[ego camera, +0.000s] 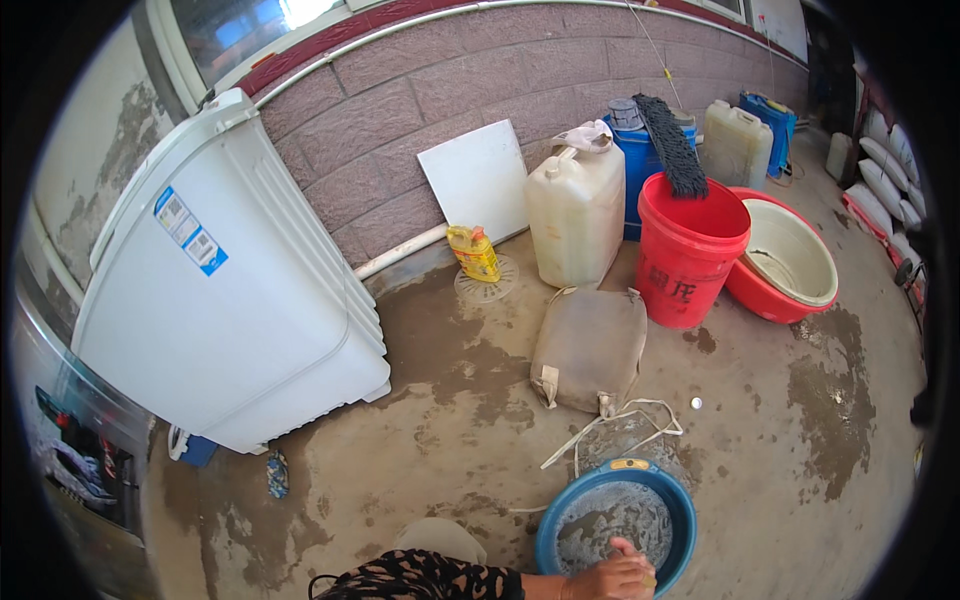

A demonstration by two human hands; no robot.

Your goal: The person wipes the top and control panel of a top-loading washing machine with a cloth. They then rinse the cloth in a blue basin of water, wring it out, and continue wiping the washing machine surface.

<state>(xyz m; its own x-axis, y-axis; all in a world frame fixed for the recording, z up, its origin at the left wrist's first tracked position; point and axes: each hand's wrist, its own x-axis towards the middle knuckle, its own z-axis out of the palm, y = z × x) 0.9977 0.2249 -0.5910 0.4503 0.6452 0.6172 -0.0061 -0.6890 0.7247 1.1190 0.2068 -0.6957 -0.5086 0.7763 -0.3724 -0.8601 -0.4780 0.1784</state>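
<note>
A blue plastic basin of sudsy water stands on the floor at the bottom. My left hand, reaching in from a black-and-tan patterned sleeve, is bent over its near rim. A small yellowish thing shows at its fingers; whether the hand grips it is unclear. Pinkish fingers show just beyond, over the water; they may be my right hand's, which is otherwise hidden. Beyond the basin a flat, dirty grey-brown cushion lies on the wet floor, with pale straps trailing toward the rim.
A large white plastic bin or tub stands left. Along the wall are a yellow bottle, a white board, a plastic jerrycan, a red bucket with a dark mop head above it, and nested basins. A white cap lies right.
</note>
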